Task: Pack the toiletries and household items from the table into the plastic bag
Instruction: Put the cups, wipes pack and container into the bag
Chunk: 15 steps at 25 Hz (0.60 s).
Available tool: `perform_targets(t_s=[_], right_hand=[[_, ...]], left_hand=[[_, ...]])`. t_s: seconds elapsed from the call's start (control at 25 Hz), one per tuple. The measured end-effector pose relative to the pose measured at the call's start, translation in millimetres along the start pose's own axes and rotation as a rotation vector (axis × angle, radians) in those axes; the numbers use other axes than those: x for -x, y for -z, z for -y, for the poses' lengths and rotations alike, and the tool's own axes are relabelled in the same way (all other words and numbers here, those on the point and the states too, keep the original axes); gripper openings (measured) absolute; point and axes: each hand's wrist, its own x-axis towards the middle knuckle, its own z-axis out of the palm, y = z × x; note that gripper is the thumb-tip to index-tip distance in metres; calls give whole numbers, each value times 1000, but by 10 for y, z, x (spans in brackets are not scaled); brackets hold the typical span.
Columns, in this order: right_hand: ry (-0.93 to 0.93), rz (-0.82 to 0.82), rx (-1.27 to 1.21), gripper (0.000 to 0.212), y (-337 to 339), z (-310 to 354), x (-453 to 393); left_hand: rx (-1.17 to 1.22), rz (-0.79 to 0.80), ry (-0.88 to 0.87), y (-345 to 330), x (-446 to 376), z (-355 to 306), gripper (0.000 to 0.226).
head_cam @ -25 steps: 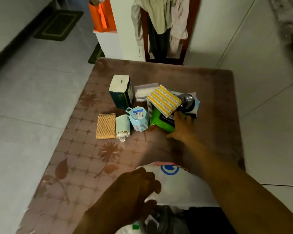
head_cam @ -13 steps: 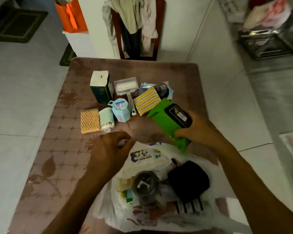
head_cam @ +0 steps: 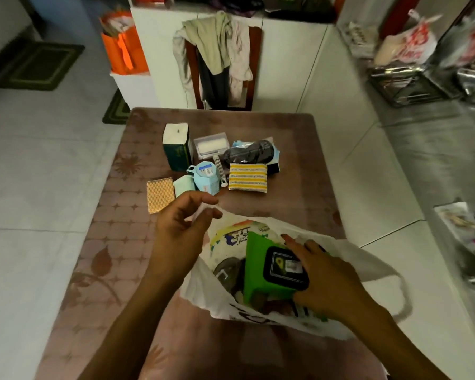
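Right hand (head_cam: 328,281) gripping green pack (head_cam: 261,272) inside plastic bag (head_cam: 373,266); left hand (head_cam: 183,226) pinching bag rim. Black label unreadable.

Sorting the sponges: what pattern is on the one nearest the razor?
Yellow and silvery-white stripes on the sponge, clearest in the head view.

home, lived-in room | clothes (head_cam: 217,48) draped over wooden chair (head_cam: 254,69) | doormat (head_cam: 39,65) on tiled floor (head_cam: 39,165) | steel rack (head_cam: 406,83)
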Motion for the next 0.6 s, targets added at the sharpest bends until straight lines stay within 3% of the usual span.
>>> perform_targets(t_s=[0.12, 0.24, 0.32, 0.48, 0.6], right_hand=[[-107, -10, 122, 84, 148, -114, 10], [16, 57, 249, 87, 130, -35, -26], [96, 72, 217, 87, -33, 163, -134], [80, 71, 36, 92, -306, 455, -411], [167, -30, -50, 81, -450, 317, -465]], left_hand=[[36, 25, 16, 85, 43, 6, 24], [121, 67, 7, 64, 47, -15, 27], [172, 88, 0, 22, 59, -12, 27], [244, 69, 27, -18, 63, 56, 32], [261, 46, 47, 1, 52, 93, 33]])
